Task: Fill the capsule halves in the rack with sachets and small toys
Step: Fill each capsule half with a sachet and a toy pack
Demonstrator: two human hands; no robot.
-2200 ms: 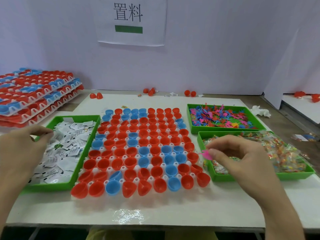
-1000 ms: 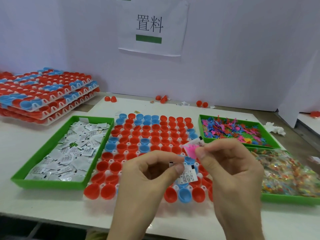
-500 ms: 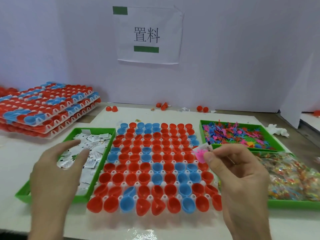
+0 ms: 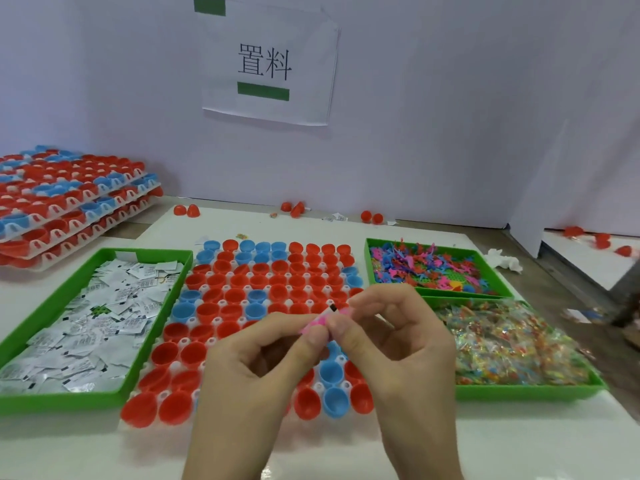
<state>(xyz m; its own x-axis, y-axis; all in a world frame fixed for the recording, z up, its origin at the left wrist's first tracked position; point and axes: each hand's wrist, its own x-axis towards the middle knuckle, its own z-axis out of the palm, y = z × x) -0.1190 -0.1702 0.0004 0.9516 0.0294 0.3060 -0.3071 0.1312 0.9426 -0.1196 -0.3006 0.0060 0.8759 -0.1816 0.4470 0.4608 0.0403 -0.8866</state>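
Sachet [image 4: 331,309] and small pink toy [image 4: 314,323] are pinched together at the fingertips. The left hand [image 4: 249,368] nips the toy's end between thumb and forefinger, and the right hand [image 4: 398,344] nips sachet and toy, its other fingers curled. Both hands hover over the near middle of the rack [image 4: 217,321], where red and blue capsule halves [image 4: 207,311] sit open side up. A green tray [image 4: 62,402] of loose sachets [image 4: 86,341] lies just left. A toy tray [image 4: 464,292] and a packet tray [image 4: 519,393] lie on the right.

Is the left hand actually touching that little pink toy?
Touching. The head view shows that the left hand pinches the pink toy between thumb and forefinger, with no gap. The right hand pinches it too.
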